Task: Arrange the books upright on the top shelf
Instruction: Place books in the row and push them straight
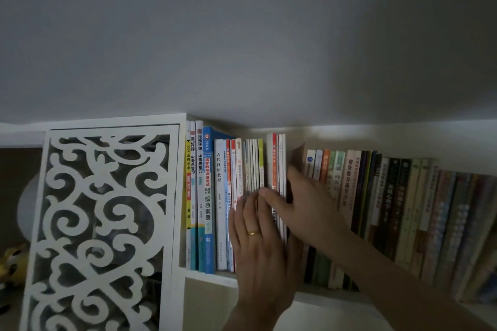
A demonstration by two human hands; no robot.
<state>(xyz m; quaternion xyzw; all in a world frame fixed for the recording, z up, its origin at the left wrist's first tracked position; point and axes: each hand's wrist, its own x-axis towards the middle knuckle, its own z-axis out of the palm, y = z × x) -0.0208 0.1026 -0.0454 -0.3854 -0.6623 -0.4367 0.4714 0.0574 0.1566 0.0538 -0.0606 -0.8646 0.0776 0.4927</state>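
Note:
A long row of books stands upright on the top shelf [207,275]. At the left are tall white and blue books [207,196], then thin ones [254,164]. A small batch with a white and orange spine [274,161] stands slightly taller in the middle. My right hand [304,201] holds this batch, thumb across the spines and fingers behind on its right side. My left hand [258,239], wearing a gold ring, lies flat with straight fingers against the spines of the thin books. Darker books [390,201] fill the shelf to the right.
A white cabinet door with cut-out scrollwork [102,223] stands to the left of the books. The white wall rises close above the shelf. A yellow toy [12,263] sits in the dim compartment at far left. A lower shelf opens beneath.

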